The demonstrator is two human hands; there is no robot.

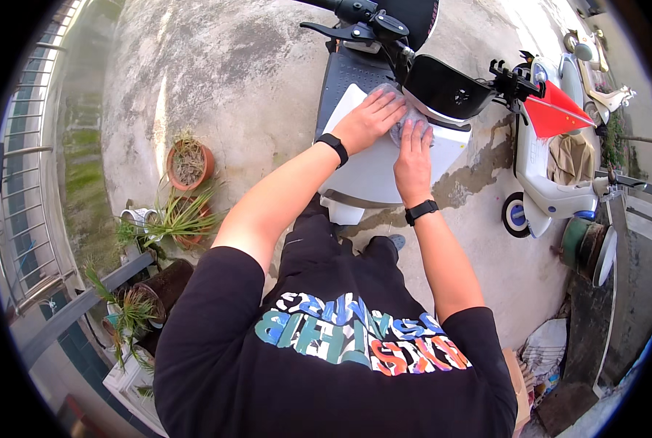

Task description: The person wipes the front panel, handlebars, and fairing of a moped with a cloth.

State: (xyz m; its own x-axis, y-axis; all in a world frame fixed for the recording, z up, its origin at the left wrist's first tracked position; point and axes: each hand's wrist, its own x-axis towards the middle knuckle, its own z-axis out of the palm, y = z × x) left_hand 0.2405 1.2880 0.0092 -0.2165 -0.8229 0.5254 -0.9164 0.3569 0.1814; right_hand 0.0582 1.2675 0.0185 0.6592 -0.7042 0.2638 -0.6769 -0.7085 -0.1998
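A crumpled grey cloth (414, 114) lies on the white front panel (361, 169) of an electric scooter. My left hand (371, 117) presses on the cloth from the left, fingers together and pointing up the panel. On the cloth's lower right edge rests my right hand (414, 164), its fingertips holding the fabric against the panel. Just beyond the hands is the scooter's black instrument cover (449, 87). Both palms are hidden from above.
The handlebar's brake lever (334, 31) and phone holder (515, 82) jut out above the panel. A red flag (556, 112) stands at right, before a white scooter (556, 186). Potted plants (190, 164) line the left side, near a metal railing (30, 191).
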